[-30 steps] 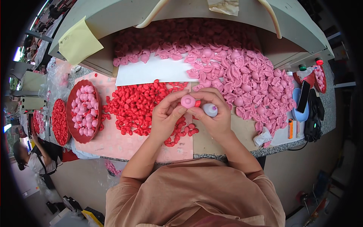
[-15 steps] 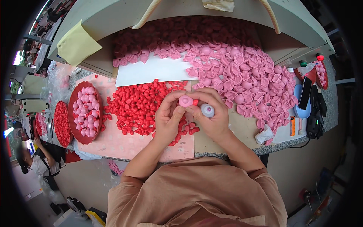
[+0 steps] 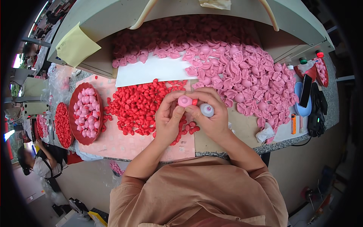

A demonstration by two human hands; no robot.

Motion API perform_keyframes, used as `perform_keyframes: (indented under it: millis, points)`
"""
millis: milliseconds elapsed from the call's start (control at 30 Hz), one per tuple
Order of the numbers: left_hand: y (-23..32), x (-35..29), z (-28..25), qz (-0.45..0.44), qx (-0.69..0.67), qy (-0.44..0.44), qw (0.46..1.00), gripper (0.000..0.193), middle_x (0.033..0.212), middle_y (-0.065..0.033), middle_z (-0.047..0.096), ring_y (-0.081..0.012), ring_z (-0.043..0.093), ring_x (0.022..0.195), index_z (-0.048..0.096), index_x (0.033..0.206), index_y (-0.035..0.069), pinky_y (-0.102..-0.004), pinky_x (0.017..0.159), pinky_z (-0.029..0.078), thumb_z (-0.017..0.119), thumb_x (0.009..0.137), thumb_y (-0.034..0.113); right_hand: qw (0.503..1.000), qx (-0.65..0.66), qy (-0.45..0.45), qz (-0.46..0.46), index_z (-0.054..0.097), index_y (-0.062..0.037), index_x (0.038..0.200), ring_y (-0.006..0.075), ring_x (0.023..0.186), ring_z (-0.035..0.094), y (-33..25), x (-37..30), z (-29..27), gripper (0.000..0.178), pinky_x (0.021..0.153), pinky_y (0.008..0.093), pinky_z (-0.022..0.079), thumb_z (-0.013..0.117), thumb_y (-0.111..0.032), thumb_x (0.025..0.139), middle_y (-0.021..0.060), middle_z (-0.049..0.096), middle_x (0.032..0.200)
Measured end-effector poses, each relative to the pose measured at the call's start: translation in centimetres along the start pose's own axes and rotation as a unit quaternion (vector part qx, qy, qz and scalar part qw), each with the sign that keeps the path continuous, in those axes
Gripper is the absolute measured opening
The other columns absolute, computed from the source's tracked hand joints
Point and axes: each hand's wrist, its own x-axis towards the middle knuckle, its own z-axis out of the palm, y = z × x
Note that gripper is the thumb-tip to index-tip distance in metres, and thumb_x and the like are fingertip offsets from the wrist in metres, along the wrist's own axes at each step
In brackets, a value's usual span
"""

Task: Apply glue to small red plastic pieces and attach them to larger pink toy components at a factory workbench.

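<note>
In front of my chest both hands meet over the table. My left hand (image 3: 167, 118) is closed, its thumb and finger pinching a small rounded pink plastic piece (image 3: 185, 101). A small glossy red piece (image 3: 194, 102) sits against its right side, by the fingertips of my right hand (image 3: 214, 119). That hand is closed too, with a small whitish squeeze bottle (image 3: 207, 110) tucked in its fingers, nozzle end up. Its thumb touches the pink piece. Beneath and left of my hands lies a heap of small red pieces (image 3: 140, 108); a large heap of pink petal-like pieces (image 3: 245, 79) spreads behind and right.
A red bowl (image 3: 72, 130) of pink and red pieces stands left, beside another holding red pieces (image 3: 62, 123). A phone (image 3: 305, 90) leans on a blue tray (image 3: 297, 106) at right. A grey hood (image 3: 211, 28) overhangs the back. Another person (image 3: 41, 164) is far left.
My hands keep nearly the same grip and place. The view has shifted very slightly, and the pink piece appears minutely tilted.
</note>
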Motion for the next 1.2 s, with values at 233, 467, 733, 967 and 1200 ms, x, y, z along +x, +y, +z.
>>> perform_keyframes:
  millis: [233, 467, 733, 967, 1200]
  points:
    - [0.2, 0.2, 0.1, 0.003, 0.01, -0.003, 1.0, 0.033, 0.116, -0.0072, 0.048, -0.0136, 0.047, 0.106, 0.046, 0.12, 0.0, -0.0275, 0.092, 0.037, 0.053, 0.091, 0.013, 0.999, 0.023, -0.006, 0.047, 0.058, 0.0002, 0.104, 0.0097, 0.075, 0.057, 0.3, -0.3, 0.2, 0.026, 0.06, 0.02, 0.049, 0.065, -0.003, 0.079, 0.0092, 0.051, 0.107]
    - [0.2, 0.1, -0.1, 0.012, 0.012, -0.008, 1.0, 0.031, 0.114, -0.0072, 0.048, -0.014, 0.048, 0.105, 0.046, 0.119, 0.0, -0.0278, 0.091, 0.038, 0.052, 0.091, 0.013, 0.997, 0.046, 0.002, 0.065, 0.058, 0.0004, 0.104, 0.0089, 0.076, 0.057, 0.0, -0.5, 0.5, 0.025, 0.059, 0.0199, 0.049, 0.065, -0.002, 0.079, 0.0091, 0.05, 0.108]
    - [0.6, 0.0, 0.0, 0.013, 0.012, -0.013, 1.0, 0.033, 0.114, -0.0073, 0.048, -0.0145, 0.047, 0.106, 0.046, 0.12, 0.0, -0.0282, 0.092, 0.037, 0.053, 0.09, 0.013, 0.999, 0.012, 0.006, 0.04, 0.06, -0.0017, 0.103, 0.0096, 0.079, 0.056, -0.3, -0.3, 0.2, 0.027, 0.068, 0.0215, 0.045, 0.068, -0.005, 0.078, 0.0079, 0.053, 0.106]
    - [0.9, 0.6, 0.3, -0.008, 0.046, -0.006, 0.999, 0.036, 0.12, -0.0095, 0.049, -0.0148, 0.047, 0.111, 0.044, 0.123, 0.0, -0.0287, 0.095, 0.037, 0.052, 0.091, 0.014, 0.995, 0.058, 0.004, 0.087, 0.059, -0.0019, 0.106, 0.0068, 0.072, 0.052, -0.4, 0.1, 0.0, 0.03, 0.064, 0.0195, 0.043, 0.067, -0.002, 0.077, 0.0048, 0.054, 0.104]
    - [0.9, 0.9, -0.5, -0.054, -0.012, -0.017, 0.998, 0.036, 0.12, -0.0095, 0.052, -0.0147, 0.05, 0.109, 0.043, 0.124, 0.002, -0.0279, 0.093, 0.039, 0.052, 0.091, 0.015, 0.991, 0.064, -0.011, 0.114, 0.059, -0.0026, 0.107, 0.0083, 0.079, 0.051, -0.2, 0.5, -0.4, 0.034, 0.07, 0.021, 0.042, 0.069, -0.002, 0.074, 0.0036, 0.053, 0.103]
